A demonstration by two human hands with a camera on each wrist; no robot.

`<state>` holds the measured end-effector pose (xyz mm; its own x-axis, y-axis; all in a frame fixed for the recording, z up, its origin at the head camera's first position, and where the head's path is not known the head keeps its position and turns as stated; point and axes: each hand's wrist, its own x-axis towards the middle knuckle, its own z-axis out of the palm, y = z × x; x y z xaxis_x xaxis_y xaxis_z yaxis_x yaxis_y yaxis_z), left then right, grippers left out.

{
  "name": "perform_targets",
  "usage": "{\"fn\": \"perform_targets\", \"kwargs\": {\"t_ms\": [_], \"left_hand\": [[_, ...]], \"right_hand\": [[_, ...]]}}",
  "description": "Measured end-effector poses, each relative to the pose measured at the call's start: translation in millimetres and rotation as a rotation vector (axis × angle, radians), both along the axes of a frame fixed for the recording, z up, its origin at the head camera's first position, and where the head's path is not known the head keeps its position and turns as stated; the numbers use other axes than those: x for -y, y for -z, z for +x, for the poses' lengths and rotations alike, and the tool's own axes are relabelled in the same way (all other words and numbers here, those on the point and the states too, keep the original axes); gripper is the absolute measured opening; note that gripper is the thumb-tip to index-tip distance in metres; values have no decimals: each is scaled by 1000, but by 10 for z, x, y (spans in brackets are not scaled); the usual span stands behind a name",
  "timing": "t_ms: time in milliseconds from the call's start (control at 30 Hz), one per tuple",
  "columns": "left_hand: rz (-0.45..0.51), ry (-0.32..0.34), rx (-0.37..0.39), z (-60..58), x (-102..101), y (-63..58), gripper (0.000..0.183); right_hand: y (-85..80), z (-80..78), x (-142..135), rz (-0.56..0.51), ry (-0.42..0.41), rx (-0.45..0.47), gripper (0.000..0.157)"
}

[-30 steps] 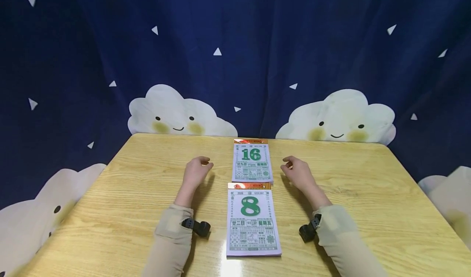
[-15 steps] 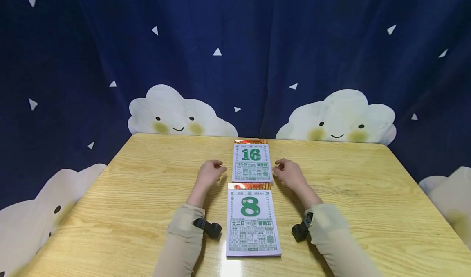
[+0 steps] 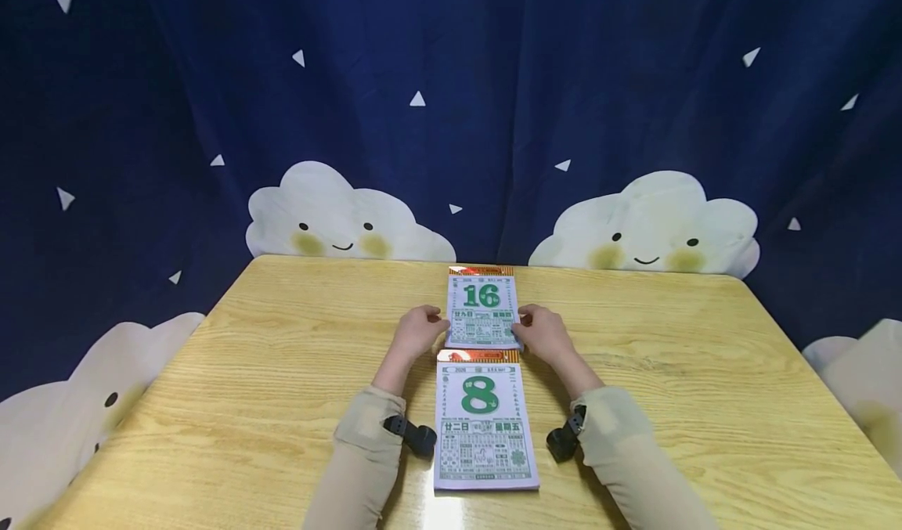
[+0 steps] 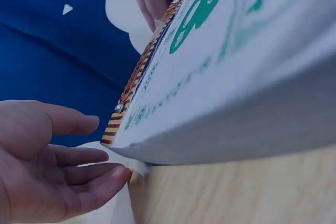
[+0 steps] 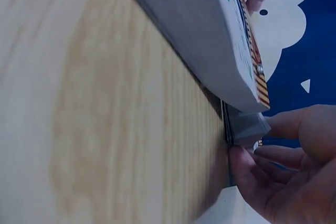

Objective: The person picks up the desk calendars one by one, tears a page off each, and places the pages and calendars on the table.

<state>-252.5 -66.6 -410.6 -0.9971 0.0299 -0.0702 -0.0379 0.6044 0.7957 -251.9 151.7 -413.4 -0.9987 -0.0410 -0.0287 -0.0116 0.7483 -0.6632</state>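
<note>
Head view has the 16 calendar (image 3: 482,308) flat on the worktop (image 3: 669,358), just beyond the 8 calendar (image 3: 485,432). My right hand (image 3: 547,334) is pinching its right edge, thumb on top, fingers below; my left hand (image 3: 417,333) is at the left edge, thumb and fingers spread, no pinch yet. I'd match that grip on the left first, then squeeze evenly so loose pages don't slide.

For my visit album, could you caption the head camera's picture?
Left hand and right hand flank the "16" calendar, with the "8" calendar nearer on the wooden table.
</note>
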Motion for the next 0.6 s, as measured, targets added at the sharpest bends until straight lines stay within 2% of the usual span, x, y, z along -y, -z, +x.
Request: {"fn": "perform_targets", "kwargs": {"t_ms": [167, 367, 500, 600], "left_hand": [[96, 25, 62, 7, -60, -22, 46], [187, -26, 104, -9, -124, -35, 47], [352, -63, 157, -37, -123, -22, 51], [480, -67, 218, -64, -93, -9, 52]], "right_hand": [[-2, -11, 32, -48, 41, 60, 44], [-42, -21, 49, -129, 102, 108, 43], [-54, -30, 46, -213, 135, 136, 43], [-49, -41, 32, -313, 146, 178, 43]]}}
